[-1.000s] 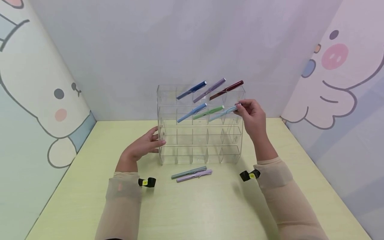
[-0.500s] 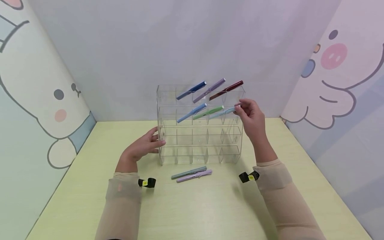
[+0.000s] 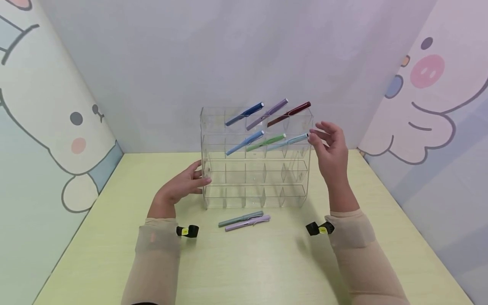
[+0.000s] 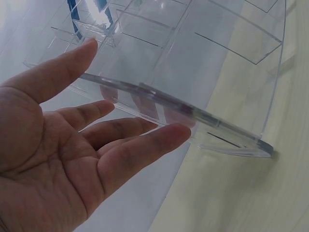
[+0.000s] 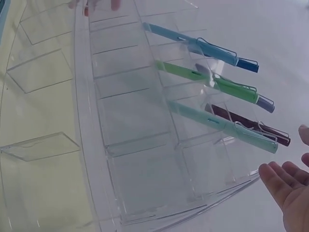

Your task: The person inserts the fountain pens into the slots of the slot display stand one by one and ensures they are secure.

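A clear acrylic display rack point(image 3: 254, 171) with four tiers stands on the table. My left hand point(image 3: 184, 183) touches its left side; in the left wrist view the fingers lie extended along the side panel point(image 4: 169, 102). Beside the rack's right edge my right hand point(image 3: 331, 154) is held up with nothing in it, fingertips close to the end of a pale blue pen point(image 3: 290, 141). That pen leans in the second tier, right of a green pen point(image 3: 267, 142) and a blue pen point(image 3: 245, 142). Dark blue point(image 3: 245, 113), purple point(image 3: 268, 113) and maroon point(image 3: 289, 113) pens lean in the top tier.
On the table point(image 3: 244, 262) before the rack lie a grey-green pen point(image 3: 240, 219) and a lilac pen point(image 3: 248, 223), side by side. A pale wall point(image 3: 152, 84) rises behind, and cartoon-printed panels point(image 3: 431, 110) flank the table.
My right hand has let go of the pale blue pen and moved slightly to the right, its fingers parting. The pen stays in the second tier. My left hand has not moved.
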A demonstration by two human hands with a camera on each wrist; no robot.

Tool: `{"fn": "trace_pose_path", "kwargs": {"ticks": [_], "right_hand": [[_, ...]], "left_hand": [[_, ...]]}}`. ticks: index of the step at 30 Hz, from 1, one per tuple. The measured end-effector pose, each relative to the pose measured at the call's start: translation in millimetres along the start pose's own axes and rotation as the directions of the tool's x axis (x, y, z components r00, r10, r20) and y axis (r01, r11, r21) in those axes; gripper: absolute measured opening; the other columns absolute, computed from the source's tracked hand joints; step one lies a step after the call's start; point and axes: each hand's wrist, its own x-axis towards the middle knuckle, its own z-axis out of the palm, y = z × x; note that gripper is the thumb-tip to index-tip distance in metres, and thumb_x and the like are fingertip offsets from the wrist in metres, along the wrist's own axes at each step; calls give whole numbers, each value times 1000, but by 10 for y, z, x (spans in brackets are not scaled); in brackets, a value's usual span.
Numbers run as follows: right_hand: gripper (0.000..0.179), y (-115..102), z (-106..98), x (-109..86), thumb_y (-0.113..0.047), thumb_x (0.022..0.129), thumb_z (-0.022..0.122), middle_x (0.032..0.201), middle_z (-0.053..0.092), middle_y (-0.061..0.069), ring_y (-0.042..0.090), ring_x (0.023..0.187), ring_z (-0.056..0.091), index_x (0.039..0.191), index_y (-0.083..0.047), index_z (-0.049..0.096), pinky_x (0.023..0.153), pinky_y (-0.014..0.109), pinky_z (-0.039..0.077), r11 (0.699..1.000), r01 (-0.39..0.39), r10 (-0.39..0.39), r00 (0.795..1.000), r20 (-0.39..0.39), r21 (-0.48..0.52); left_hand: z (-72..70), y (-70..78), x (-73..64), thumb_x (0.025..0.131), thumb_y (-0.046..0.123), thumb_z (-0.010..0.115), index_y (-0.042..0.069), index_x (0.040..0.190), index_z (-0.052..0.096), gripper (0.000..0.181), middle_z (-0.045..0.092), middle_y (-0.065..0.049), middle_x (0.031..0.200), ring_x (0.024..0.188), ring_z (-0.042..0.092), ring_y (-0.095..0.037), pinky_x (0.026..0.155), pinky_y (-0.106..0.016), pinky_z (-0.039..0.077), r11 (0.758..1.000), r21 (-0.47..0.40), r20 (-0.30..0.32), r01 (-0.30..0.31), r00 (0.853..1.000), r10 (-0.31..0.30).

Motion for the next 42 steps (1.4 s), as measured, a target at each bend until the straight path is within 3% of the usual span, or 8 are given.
{"fn": "trace_pose_path", "kwargs": {"ticks": [8,16,24,29,34,39,42], "right_hand": [[42,-116,-109,-101,-6,92,68,126,59,8,21,114,63,131,-3,52,87,21,55,989,17,-13,999,-30,145],[44,-214,-120,-297,0,92,66,132,57,12,21,118,62,133,-1,50,89,21,53,985,29,-34,999,26,167],[49,-299,-56,-455,5,92,62,135,57,7,19,121,60,138,1,45,92,18,52,996,63,-72,985,160,63],[47,-328,-13,-526,-1,94,63,131,60,6,20,118,62,138,-5,48,90,17,51,991,79,-51,967,249,-104],[43,-359,42,-596,-21,97,64,128,62,1,18,112,65,137,-15,50,88,21,53,953,52,72,919,389,-298],[51,-378,130,-659,-42,94,65,129,60,-1,19,107,66,137,-16,51,87,41,56,910,7,230,825,517,-415],[56,-375,188,-707,-50,92,63,132,58,-2,21,106,66,137,-20,50,87,44,57,882,5,299,766,569,-470]], "left_hand": [[-1,2,7,96,33,65,22,159,4,88,31,-20,157,135,45,-42,104,-53,46,1000,-3,8,-15,1000,15],[-4,16,-17,97,33,64,25,159,5,86,30,-20,158,135,45,-41,105,-54,44,1000,1,5,-4,1000,4],[7,18,-18,95,35,66,28,158,7,87,33,-18,157,135,46,-40,105,-54,44,1000,-14,3,6,1000,-6],[10,16,-7,95,35,66,28,158,8,86,33,-18,156,135,46,-41,104,-53,45,1000,-4,6,-2,1000,2],[10,18,0,95,35,66,27,158,7,87,33,-18,156,135,46,-40,104,-54,45,1000,-1,11,-8,1000,8],[3,21,-12,96,34,64,25,158,6,86,32,-19,157,134,46,-41,104,-54,45,1000,5,14,-13,1000,13],[8,23,-15,98,31,62,24,158,6,83,32,-19,157,134,46,-41,104,-54,45,1000,9,14,-19,1000,19]]}}
